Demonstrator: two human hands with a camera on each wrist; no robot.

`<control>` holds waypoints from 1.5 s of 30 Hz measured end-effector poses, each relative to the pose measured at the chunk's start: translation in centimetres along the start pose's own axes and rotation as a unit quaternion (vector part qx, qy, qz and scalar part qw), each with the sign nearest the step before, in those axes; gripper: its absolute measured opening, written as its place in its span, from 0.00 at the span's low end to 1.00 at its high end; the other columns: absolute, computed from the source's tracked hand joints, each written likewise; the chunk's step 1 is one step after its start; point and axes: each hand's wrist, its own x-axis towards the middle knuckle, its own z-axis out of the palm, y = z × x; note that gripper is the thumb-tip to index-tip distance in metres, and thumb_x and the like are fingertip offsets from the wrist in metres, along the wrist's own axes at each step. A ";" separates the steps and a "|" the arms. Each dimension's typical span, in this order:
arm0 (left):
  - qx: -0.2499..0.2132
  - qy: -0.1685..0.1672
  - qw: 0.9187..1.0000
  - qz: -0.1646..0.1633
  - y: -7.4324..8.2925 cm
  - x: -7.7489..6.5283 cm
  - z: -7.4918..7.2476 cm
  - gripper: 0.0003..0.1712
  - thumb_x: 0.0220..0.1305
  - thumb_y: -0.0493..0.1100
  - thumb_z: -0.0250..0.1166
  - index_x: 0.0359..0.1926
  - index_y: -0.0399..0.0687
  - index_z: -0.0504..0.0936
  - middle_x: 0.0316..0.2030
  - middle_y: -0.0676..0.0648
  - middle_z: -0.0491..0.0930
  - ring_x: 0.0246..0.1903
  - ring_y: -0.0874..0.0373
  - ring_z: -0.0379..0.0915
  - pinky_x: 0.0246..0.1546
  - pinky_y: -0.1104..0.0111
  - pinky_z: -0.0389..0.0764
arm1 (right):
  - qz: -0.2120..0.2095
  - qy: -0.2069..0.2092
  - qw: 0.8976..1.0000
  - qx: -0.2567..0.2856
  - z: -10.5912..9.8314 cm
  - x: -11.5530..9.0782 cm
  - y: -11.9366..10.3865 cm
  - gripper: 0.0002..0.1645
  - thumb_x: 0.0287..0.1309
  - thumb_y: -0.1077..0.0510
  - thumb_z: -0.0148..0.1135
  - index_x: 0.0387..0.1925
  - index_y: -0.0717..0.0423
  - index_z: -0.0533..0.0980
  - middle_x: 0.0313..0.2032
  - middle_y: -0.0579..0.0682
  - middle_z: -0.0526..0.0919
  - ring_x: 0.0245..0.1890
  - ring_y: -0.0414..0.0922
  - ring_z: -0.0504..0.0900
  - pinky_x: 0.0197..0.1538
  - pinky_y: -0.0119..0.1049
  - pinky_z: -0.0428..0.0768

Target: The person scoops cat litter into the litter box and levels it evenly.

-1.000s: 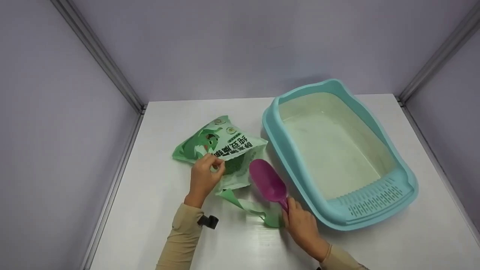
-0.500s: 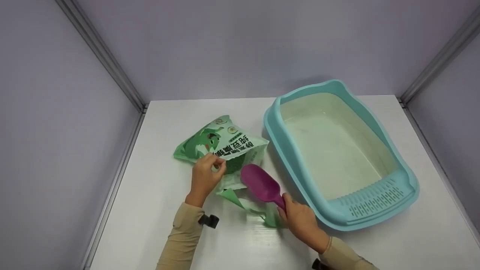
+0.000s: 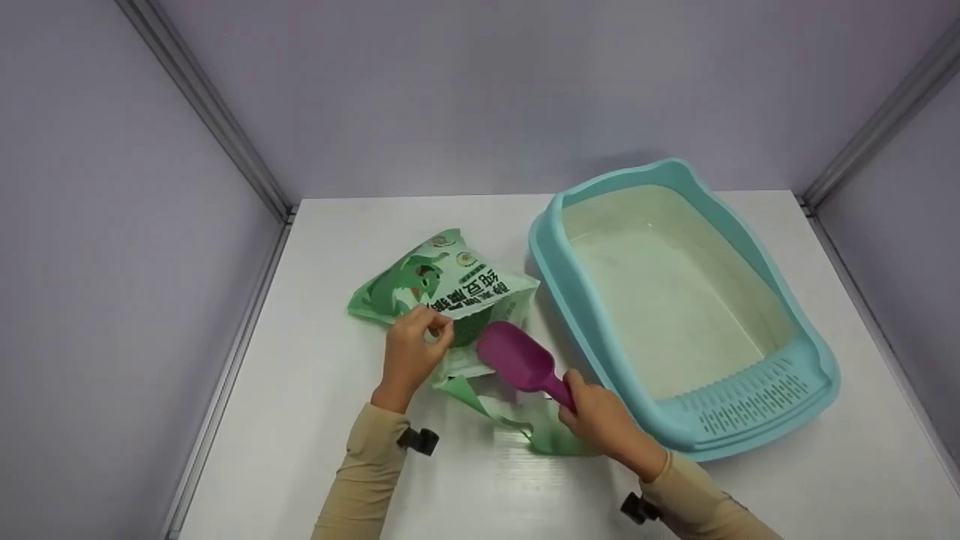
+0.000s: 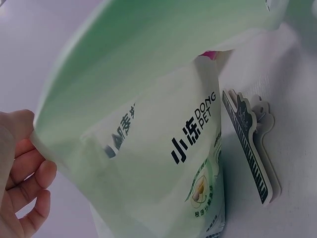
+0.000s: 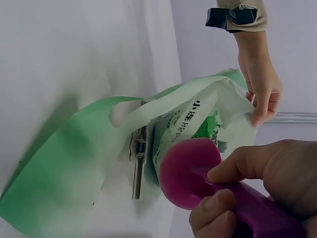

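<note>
Head view: left hand (image 3: 412, 349) pinches the opened edge of a green-and-white printed plastic bag (image 3: 450, 281) on the white surface (image 3: 307, 375); magenta plastic scoop (image 3: 517, 356) lies at the bag's mouth, contact unclear; right hand (image 3: 604, 420) grips the scoop's handle; turquoise high-rimmed rectangular plastic tray (image 3: 585, 307) sits rightmost.

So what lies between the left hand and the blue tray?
In the head view, rightward from the left hand: the open mouth of the green bag, dark green inside, the purple scoop, then bare white tabletop before the blue tray.
</note>
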 end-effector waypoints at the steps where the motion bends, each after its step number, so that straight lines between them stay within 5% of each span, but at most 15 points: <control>1: 0.000 0.002 1.000 0.001 0.0 0.0 0.0 0.05 0.54 0.34 0.68 0.25 0.46 0.81 0.21 0.48 0.76 0.22 0.59 0.74 0.26 0.65 0.76 | 0.003 -0.007 1.000 -0.001 -0.2 0.2 -0.1 0.12 0.50 0.66 0.59 0.34 0.59 0.66 0.15 0.47 0.65 0.17 0.40 0.61 0.20 0.31 0.59; 8: 0.004 0.000 1.000 -0.004 -0.1 -0.1 0.1 0.05 0.55 0.35 0.68 0.25 0.46 0.81 0.21 0.48 0.76 0.22 0.59 0.73 0.26 0.65 0.75 | 0.027 -0.044 0.999 -0.010 -1.4 1.7 -0.9 0.10 0.57 0.60 0.63 0.37 0.58 0.71 0.17 0.49 0.69 0.18 0.42 0.64 0.20 0.33 0.60; 21: -0.006 0.001 1.000 -0.007 -0.1 -0.1 0.2 0.05 0.54 0.34 0.68 0.25 0.46 0.81 0.21 0.48 0.77 0.22 0.59 0.74 0.28 0.64 0.75 | 0.039 -0.079 0.996 -0.022 -2.7 3.5 -2.2 0.08 0.54 0.59 0.66 0.35 0.57 0.77 0.18 0.48 0.74 0.20 0.42 0.66 0.22 0.34 0.61; 28: -0.001 0.000 1.000 -0.007 -0.1 0.0 0.2 0.05 0.54 0.35 0.68 0.26 0.46 0.81 0.21 0.48 0.77 0.23 0.58 0.73 0.29 0.63 0.75 | 0.040 -0.091 0.994 -0.034 -3.0 4.6 -2.8 0.07 0.54 0.60 0.64 0.27 0.58 0.74 0.16 0.48 0.70 0.19 0.42 0.64 0.21 0.34 0.59; 45: -0.008 0.004 1.000 -0.008 0.2 0.3 0.1 0.04 0.54 0.33 0.67 0.26 0.44 0.81 0.22 0.47 0.78 0.23 0.57 0.75 0.30 0.63 0.76 | 0.067 -0.152 0.980 -0.106 -3.9 7.1 -5.1 0.19 0.56 0.60 0.59 0.13 0.56 0.67 0.18 0.58 0.79 0.20 0.54 0.79 0.18 0.46 0.69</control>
